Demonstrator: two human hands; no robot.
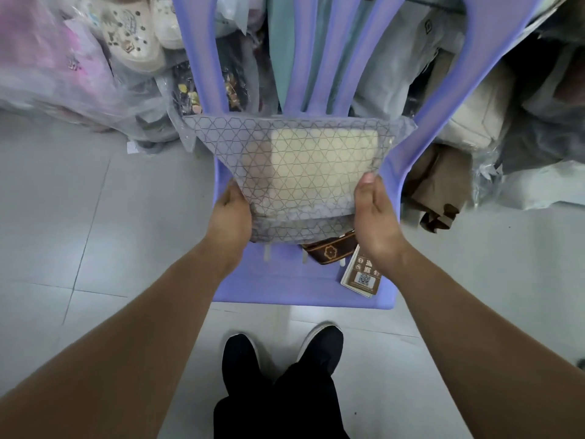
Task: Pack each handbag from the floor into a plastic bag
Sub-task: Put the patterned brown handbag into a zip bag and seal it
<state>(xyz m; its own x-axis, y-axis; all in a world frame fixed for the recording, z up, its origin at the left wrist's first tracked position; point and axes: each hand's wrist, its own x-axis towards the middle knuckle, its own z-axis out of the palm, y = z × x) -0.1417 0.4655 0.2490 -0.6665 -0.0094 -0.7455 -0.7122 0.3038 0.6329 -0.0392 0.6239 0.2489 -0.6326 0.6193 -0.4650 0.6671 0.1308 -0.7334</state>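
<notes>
Over chair (278, 286), left hand (231, 213), right hand (376, 217) — each grip clamped on plastic bag (285, 137); wrapped shoes (133, 36) behind.

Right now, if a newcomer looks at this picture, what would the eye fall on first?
First, the star-patterned plastic bag in the centre, with a cream handbag showing through it, held by the left grip and right grip at its lower corners. Next, the lilac chair beneath it, where a brown strap and a paper tag lie on the seat.
</notes>
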